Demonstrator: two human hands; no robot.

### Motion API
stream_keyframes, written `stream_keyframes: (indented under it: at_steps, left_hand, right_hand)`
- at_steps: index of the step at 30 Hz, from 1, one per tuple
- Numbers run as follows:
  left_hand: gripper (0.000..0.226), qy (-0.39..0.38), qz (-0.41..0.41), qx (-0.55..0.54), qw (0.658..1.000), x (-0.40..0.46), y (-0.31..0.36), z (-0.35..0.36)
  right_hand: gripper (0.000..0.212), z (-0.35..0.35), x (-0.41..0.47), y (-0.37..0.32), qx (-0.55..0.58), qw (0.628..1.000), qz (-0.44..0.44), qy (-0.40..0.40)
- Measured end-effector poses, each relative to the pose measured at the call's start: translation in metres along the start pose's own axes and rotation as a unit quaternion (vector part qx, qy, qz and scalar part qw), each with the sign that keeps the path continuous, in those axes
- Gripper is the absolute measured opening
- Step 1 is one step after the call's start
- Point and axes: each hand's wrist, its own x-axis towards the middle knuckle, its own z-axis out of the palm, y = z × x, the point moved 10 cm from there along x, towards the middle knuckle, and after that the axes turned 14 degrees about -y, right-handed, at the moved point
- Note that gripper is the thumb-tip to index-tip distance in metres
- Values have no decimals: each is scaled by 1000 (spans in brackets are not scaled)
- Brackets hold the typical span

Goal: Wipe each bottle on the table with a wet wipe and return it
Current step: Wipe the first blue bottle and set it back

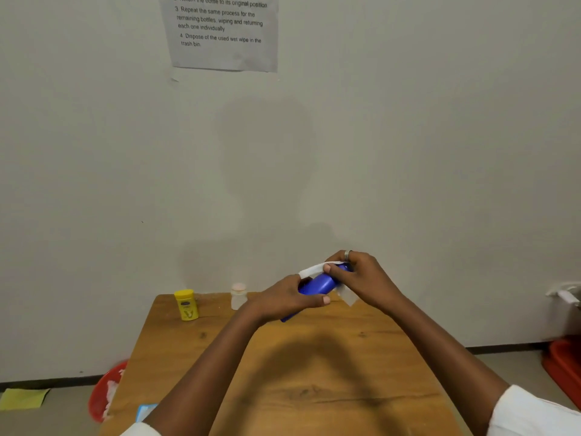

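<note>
A blue bottle (317, 284) is held tilted above the far part of the wooden table (314, 372). My left hand (283, 300) grips its lower body. My right hand (358, 278) presses a white wet wipe (311, 270) around the bottle's upper end; a ring shows on one finger. A yellow bottle (186, 304) stands upright at the table's far left. A small clear bottle with a pinkish cap (238, 295) stands to its right, close to the wall.
A red bin (103, 394) holding white wipes sits on the floor left of the table. A light blue pack (145, 412) lies at the table's near left edge. A red object (562, 366) sits on the floor at right. An instruction sheet (223, 29) hangs on the wall.
</note>
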Motion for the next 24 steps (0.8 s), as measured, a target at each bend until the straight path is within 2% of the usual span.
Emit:
stream_keyframes:
  at_steps: [2, 5, 7, 9, 11, 13, 14, 18, 19, 21, 23, 24]
  left_hand:
    - [59, 3, 26, -29, 999, 1, 4, 2]
    - [52, -91, 75, -155, 981, 1, 6, 18]
    - [54, -100, 97, -156, 978, -1, 7, 14]
    - [58, -31, 85, -38, 995, 0, 7, 0]
    - [59, 69, 60, 79, 993, 0, 11, -15]
    - [61, 115, 50, 100, 987, 3, 9, -18]
    - [62, 105, 48, 81, 990, 6, 5, -15]
    - [61, -24, 67, -52, 996, 12, -5, 5]
    - [58, -17, 75, -33, 996, 11, -4, 3]
    - [56, 61, 64, 91, 992, 9, 0, -11]
    - [59, 147, 46, 265, 952, 5, 10, -20]
    - [58, 174, 43, 307, 935, 4, 14, -21]
  right_hand:
    - [9, -5, -3, -15, -20, 998, -56, 23]
    - [8, 0, -11, -43, -67, 984, -162, 17]
    - [7, -3, -11, -38, -46, 987, -151, 24]
    - [8, -6, -5, -18, 0, 996, -83, 19]
    - [12, -3, 0, 4, 19, 1000, -17, 2]
    - [15, -4, 0, 11, 23, 1000, -5, 6]
    - [16, -5, -1, 7, 20, 1000, -18, 12]
    - [16, 1, -4, -20, -64, 992, -107, -12]
    - [16, 2, -4, -19, -69, 992, -105, -15]
    - [15, -2, 0, -5, -36, 998, -50, -12]
    - [16, -3, 2, 16, 11, 1000, 16, -14]
    - [18, -2, 2, 23, 27, 999, 36, -14]
